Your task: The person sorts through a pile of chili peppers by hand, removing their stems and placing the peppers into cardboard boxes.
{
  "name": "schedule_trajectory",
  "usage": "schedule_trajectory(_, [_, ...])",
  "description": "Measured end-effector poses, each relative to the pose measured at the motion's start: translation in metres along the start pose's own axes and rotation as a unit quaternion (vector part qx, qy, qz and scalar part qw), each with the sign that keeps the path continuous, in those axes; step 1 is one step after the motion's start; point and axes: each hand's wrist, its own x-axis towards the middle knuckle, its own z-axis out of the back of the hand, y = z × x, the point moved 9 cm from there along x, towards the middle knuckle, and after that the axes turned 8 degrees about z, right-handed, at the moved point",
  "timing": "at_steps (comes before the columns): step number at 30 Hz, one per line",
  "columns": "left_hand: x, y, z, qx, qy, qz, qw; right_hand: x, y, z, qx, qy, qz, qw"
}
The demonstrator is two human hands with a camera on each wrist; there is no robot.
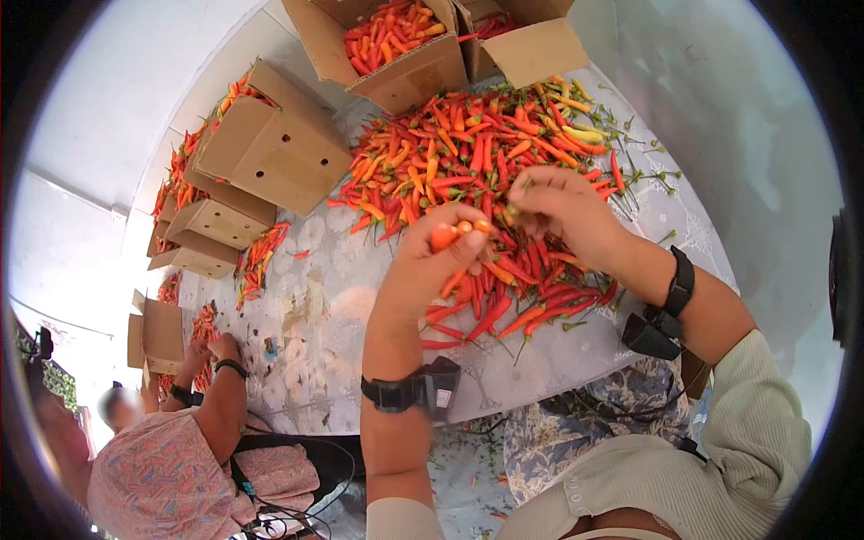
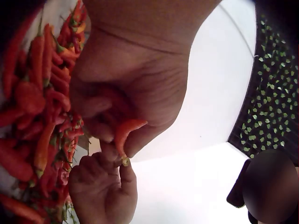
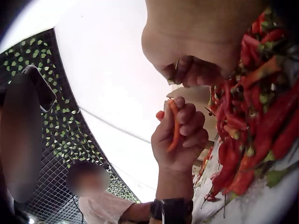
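Note:
My left hand (image 1: 432,256) grips several red and orange chili peppers (image 1: 443,238), their ends showing between thumb and fingers. In the left wrist view a curved chili pepper (image 2: 127,134) hangs from that hand, its pale stem end beside the right fingertips. My right hand (image 1: 571,211) is just to the right, fingers curled and close to the left. A thin green stem (image 3: 176,65) pokes out from between the right fingers in the right wrist view. Below both hands spreads a large heap of chili peppers (image 1: 486,162) on the patterned tablecloth (image 1: 333,360).
Cardboard boxes filled with chili peppers stand behind the heap, one box (image 1: 409,85) at the back and another box (image 1: 279,153) at the left. Loose green stems (image 1: 661,175) lie right of the heap. Another person (image 1: 193,459) works at the table's left end.

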Motion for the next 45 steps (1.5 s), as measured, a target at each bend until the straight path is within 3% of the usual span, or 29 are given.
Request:
schedule_trajectory(3, [-0.001, -0.004, 0.011, -0.081, -0.027, 0.019, 0.996, 0.005, 0.028, 0.019, -0.103, -0.073, 0.179, 0.976])
schedule_trajectory(6, [0.001, -0.009, 0.027, -0.078, -0.091, -0.008, 0.993, -0.010, 0.061, 0.009, -0.385, -0.150, 0.333, 0.848])
schedule_trajectory(9, [0.002, -0.008, 0.041, -0.091, -0.146, -0.038, 0.984, -0.011, 0.044, -0.031, -0.466, 0.096, 0.296, 0.828])
schedule_trajectory(12, [0.002, -0.003, 0.049, -0.084, -0.167, -0.020, 0.982, -0.022, 0.012, -0.055, -0.534, 0.242, 0.183, 0.789])
schedule_trajectory(13, [0.002, -0.003, 0.049, -0.092, -0.162, -0.014, 0.982, -0.023, 0.005, -0.056, -0.566, 0.251, 0.180, 0.764])
schedule_trajectory(19, [0.003, 0.002, 0.044, -0.041, -0.164, 0.017, 0.985, -0.018, 0.003, -0.048, -0.595, 0.230, 0.130, 0.759])
schedule_trajectory(22, [0.003, 0.006, 0.040, -0.004, -0.160, 0.034, 0.987, -0.020, 0.006, -0.048, -0.592, 0.201, 0.188, 0.757])
schedule_trajectory(25, [0.006, 0.009, 0.036, 0.030, -0.137, 0.058, 0.988, -0.024, 0.014, -0.054, -0.627, 0.183, 0.258, 0.712])
schedule_trajectory(28, [0.008, 0.010, 0.034, 0.027, -0.128, 0.045, 0.990, -0.023, 0.016, -0.054, -0.617, 0.177, 0.275, 0.716])
schedule_trajectory(32, [0.005, 0.004, 0.032, 0.043, -0.170, 0.024, 0.984, -0.016, 0.023, -0.042, -0.553, 0.099, 0.292, 0.774])
schedule_trajectory(35, [0.006, 0.003, 0.027, 0.138, -0.121, 0.025, 0.983, -0.016, 0.034, -0.040, -0.513, 0.065, 0.306, 0.799])
schedule_trajectory(38, [0.004, 0.011, 0.012, 0.112, -0.045, 0.099, 0.988, -0.017, 0.041, -0.036, -0.506, 0.044, 0.320, 0.800])
schedule_trajectory(41, [0.006, 0.009, 0.008, 0.119, -0.033, 0.050, 0.991, -0.015, 0.042, -0.033, -0.503, 0.031, 0.306, 0.808])
schedule_trajectory(45, [0.004, 0.007, 0.006, 0.103, -0.023, 0.051, 0.993, -0.013, 0.040, -0.033, -0.460, 0.039, 0.288, 0.839])
